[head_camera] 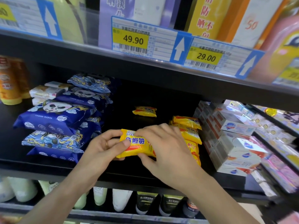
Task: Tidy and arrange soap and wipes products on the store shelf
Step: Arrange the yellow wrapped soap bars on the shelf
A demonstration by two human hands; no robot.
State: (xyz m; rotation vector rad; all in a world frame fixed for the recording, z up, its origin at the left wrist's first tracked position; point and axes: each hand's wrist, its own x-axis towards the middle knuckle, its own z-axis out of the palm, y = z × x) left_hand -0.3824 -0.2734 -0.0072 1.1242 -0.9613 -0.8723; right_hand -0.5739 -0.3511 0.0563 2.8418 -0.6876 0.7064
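Holding a yellow soap bar (137,145) with both hands, the person looks to be mid-way through squaring up the soap section. The left hand (103,146) has fingers behind the left end and the thumb on the front face; the right hand (163,146) is wrapped over the right end with the thumb underneath. So both are grasping the same pack, just above the front of the black shelf (129,172). The print on it reads upside down, so my guess is it's getting flipped or turned before it goes down.

Next move probably calls for rotating it so the label faces right way up, then setting it against the yellow soap stack (189,131) just to the right, which looks a bit slumped and uneven. One stray yellow soap (144,111) sits alone further back on the shelf, well apart from the rest, so that likely needs pulling forward too.

Material-wise: the soaps are in crinkly glossy plastic flow-wrap with sealed ends, fairly firm and brick-like inside. The blue wipes packs (53,117) on the left are soft, pillowy pouches piled loosely, so they'll slide. The boxed soaps (233,136) on the right are rigid cardboard, neatly stacked.
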